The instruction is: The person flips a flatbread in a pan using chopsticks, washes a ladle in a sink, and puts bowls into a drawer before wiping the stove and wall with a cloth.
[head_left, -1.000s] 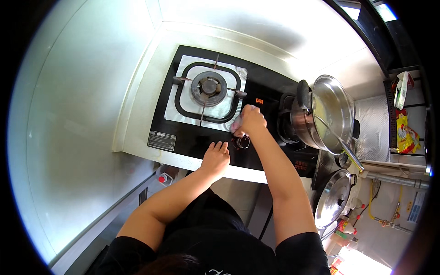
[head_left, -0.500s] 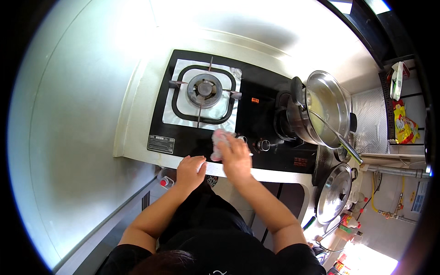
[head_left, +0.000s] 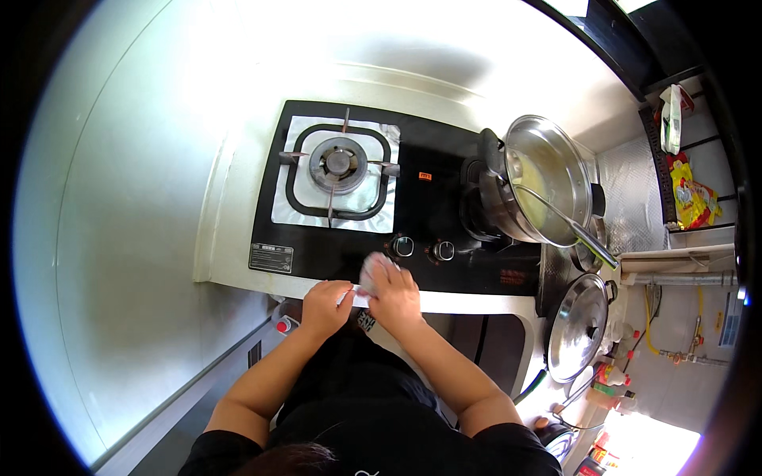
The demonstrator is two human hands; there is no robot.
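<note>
My right hand (head_left: pixel 394 300) is closed on a pale pinkish cloth (head_left: pixel 371 271), bunched at the front edge of the black glass gas hob (head_left: pixel 337 252). My left hand (head_left: pixel 326 308) lies on the white counter edge (head_left: pixel 452 302) just beside it, fingers stretched out and thumb apart, with nothing visible in it. Beyond the cloth are two round control knobs (head_left: pixel 403 246). The left burner (head_left: pixel 338 162) stands bare inside its black pan support, over a sheet of foil.
A steel pot (head_left: pixel 494 198) with pale yellowish contents sits over the right burner, a long-handled ladle (head_left: pixel 591 240) leaning across its rim. To the right rests a steel lid (head_left: pixel 577 329). A shelf with packets (head_left: pixel 692 198) and several bottles (head_left: pixel 609 374) lie farther right.
My right hand has drawn the cloth back from beside the knobs toward the counter edge, closer to my left hand. The knobs now show fully. The whole view has shifted slightly.
</note>
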